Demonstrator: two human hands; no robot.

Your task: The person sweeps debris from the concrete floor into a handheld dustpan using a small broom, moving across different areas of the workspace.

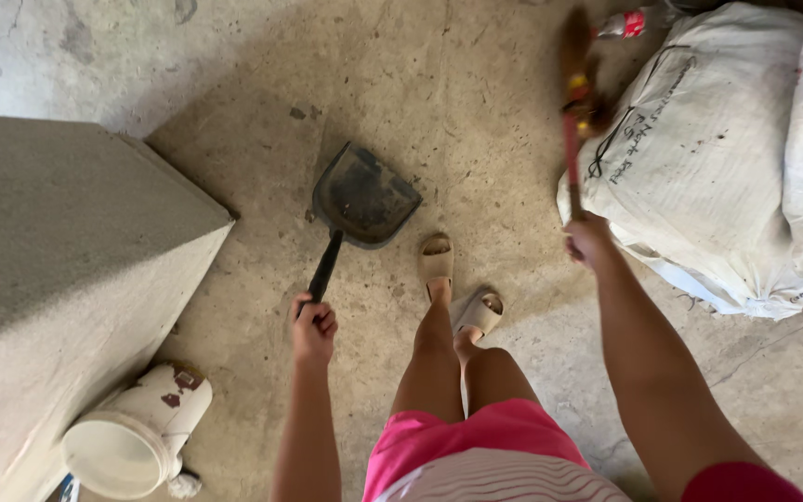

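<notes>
Below, the left hand (313, 325) grips a dustpan (364, 197) handle, the raised right hand (590, 240) a broom (575, 102).

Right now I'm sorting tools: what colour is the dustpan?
Dark grey dustpan with a black handle, seen in the head view.

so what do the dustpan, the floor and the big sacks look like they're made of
Dustpan: probably dark plastic, matte and dusty, pan and handle apparently one moulded piece. Floor: bare concrete, rough, stained and hairline-cracked. Sacks: likely woven plastic fabric, white, creased, with a fine weave texture. The left hand grips the dustpan handle.
</notes>
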